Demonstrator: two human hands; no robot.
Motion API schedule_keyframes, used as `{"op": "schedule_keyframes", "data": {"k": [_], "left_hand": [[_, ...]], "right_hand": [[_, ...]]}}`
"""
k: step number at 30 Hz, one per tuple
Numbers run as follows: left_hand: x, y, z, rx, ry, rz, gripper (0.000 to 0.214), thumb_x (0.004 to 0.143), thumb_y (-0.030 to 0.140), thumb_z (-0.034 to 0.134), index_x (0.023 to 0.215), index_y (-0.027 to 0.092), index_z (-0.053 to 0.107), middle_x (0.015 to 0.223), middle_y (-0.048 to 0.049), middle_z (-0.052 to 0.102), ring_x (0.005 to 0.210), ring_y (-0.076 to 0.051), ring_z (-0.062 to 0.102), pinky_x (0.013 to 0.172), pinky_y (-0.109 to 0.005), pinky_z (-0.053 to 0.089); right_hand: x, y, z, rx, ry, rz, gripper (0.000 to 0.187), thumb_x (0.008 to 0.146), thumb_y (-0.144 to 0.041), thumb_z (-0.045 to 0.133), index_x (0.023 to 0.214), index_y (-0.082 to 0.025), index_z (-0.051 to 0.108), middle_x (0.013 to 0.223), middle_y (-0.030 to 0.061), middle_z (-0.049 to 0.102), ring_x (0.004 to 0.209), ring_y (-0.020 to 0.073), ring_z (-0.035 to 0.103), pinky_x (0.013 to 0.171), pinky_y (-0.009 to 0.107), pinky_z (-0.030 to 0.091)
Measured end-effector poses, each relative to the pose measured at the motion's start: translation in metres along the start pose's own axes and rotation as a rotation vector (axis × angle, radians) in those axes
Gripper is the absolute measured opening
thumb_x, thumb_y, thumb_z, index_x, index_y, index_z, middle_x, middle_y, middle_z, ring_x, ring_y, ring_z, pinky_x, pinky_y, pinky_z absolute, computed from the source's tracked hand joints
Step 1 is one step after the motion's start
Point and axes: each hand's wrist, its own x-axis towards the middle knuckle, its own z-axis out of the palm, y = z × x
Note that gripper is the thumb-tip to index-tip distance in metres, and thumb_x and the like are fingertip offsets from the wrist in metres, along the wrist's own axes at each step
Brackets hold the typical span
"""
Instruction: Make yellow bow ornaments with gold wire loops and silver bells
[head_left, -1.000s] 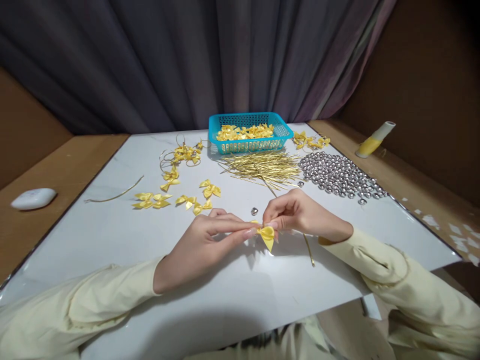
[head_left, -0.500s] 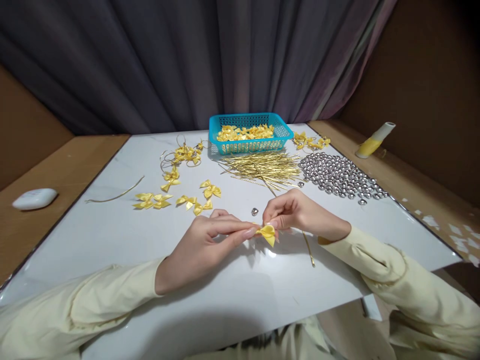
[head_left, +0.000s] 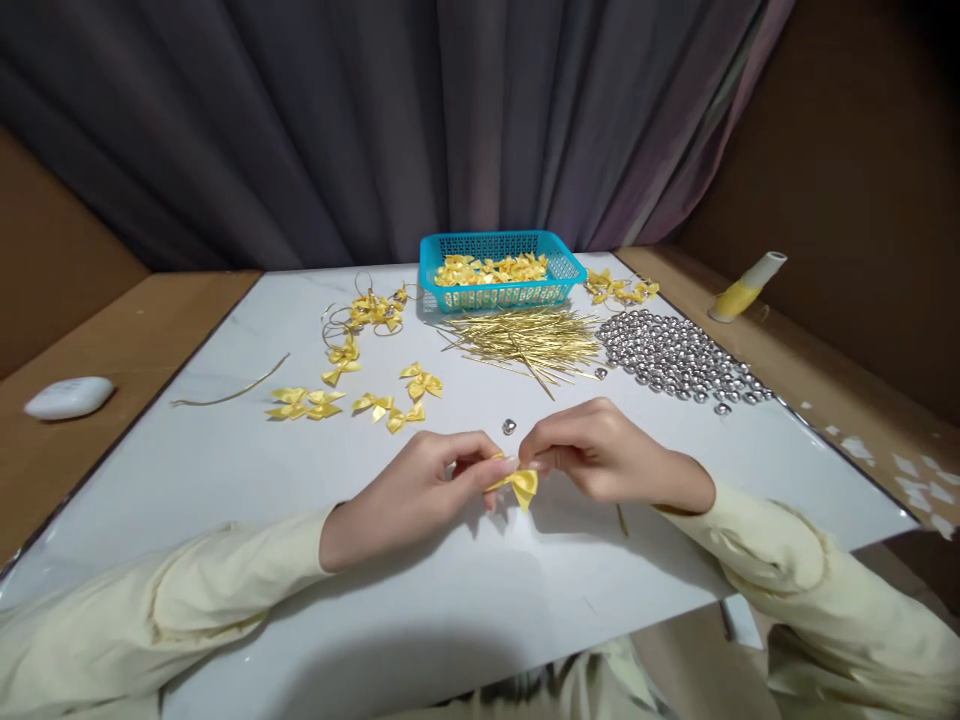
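Note:
Low over the table, a yellow ribbon bow (head_left: 525, 487) is between my two hands. My left hand (head_left: 427, 490) pinches its left side between thumb and fingers. At the bow's upper right edge, my right hand (head_left: 611, 450) has its fingertips closed on the ribbon; the exact grip is partly hidden. A single silver bead (head_left: 509, 426) lies on the table just beyond my fingertips. The tip of a gold tie strip (head_left: 622, 520) shows beneath my right hand. To the left of the bead, several loose yellow bows (head_left: 424, 383) lie spread out.
A blue basket (head_left: 502, 297) with yellow bows stands at the back. Before it lies a pile of gold strips (head_left: 525, 340), with silver beads (head_left: 675, 355) heaped to the right. Bows with cords (head_left: 375, 310) lie back left. A white mouse-shaped object (head_left: 69, 398) and a yellow-wound tube (head_left: 746, 288) flank the table.
The bow has shifted slightly left and down in my hands. My right hand has come lower, its fingers more curled, and now covers most of the gold strip.

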Motion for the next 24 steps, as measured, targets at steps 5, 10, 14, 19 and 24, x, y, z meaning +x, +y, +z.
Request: {"op": "schedule_keyframes", "data": {"k": [5, 10, 14, 19, 24], "left_hand": [[-0.002, -0.001, 0.000, 0.100, 0.123, 0.028, 0.029, 0.089, 0.032, 0.044, 0.067, 0.016, 0.056, 0.056, 0.0056, 0.052, 0.050, -0.007, 0.046, 0.051, -0.018, 0.034], [-0.002, 0.000, 0.002, 0.168, 0.148, 0.054, 0.030, 0.089, 0.030, 0.042, 0.067, 0.016, 0.056, 0.055, 0.0056, 0.050, 0.050, -0.007, 0.045, 0.051, -0.018, 0.034], [-0.002, 0.000, 0.003, 0.202, 0.180, 0.049, 0.030, 0.090, 0.032, 0.042, 0.067, 0.016, 0.055, 0.053, 0.0059, 0.047, 0.049, -0.008, 0.044, 0.050, -0.019, 0.033], [-0.004, -0.001, 0.008, 0.149, 0.167, 0.051, 0.032, 0.089, 0.031, 0.041, 0.061, 0.017, 0.047, 0.052, 0.0058, 0.045, 0.047, -0.008, 0.042, 0.048, -0.019, 0.032], [-0.003, -0.001, 0.006, 0.119, 0.192, 0.031, 0.029, 0.088, 0.028, 0.042, 0.063, 0.017, 0.051, 0.053, 0.0058, 0.047, 0.047, -0.007, 0.043, 0.046, -0.019, 0.031]], "right_hand": [[0.004, 0.003, 0.000, 0.085, 0.047, 0.110, 0.012, 0.086, -0.021, 0.051, 0.079, -0.015, 0.058, 0.064, 0.0000, 0.060, 0.055, 0.0080, 0.052, 0.052, 0.018, 0.037], [0.007, 0.006, 0.005, 0.252, 0.066, 0.189, 0.020, 0.089, -0.028, 0.049, 0.074, -0.016, 0.055, 0.060, -0.0018, 0.056, 0.055, 0.0082, 0.049, 0.055, 0.019, 0.037], [0.008, 0.003, 0.013, 0.185, 0.179, 0.171, 0.017, 0.088, -0.026, 0.049, 0.075, -0.016, 0.053, 0.059, -0.0028, 0.053, 0.053, 0.0080, 0.046, 0.052, 0.020, 0.034], [0.008, -0.004, 0.018, 0.020, 0.212, 0.070, 0.013, 0.082, -0.011, 0.047, 0.071, -0.017, 0.050, 0.059, -0.0026, 0.052, 0.049, 0.0070, 0.041, 0.049, 0.019, 0.030], [0.008, -0.006, 0.019, 0.002, 0.168, 0.064, 0.014, 0.079, -0.007, 0.045, 0.071, -0.016, 0.051, 0.059, -0.0020, 0.054, 0.049, 0.0069, 0.043, 0.049, 0.018, 0.031]]}}
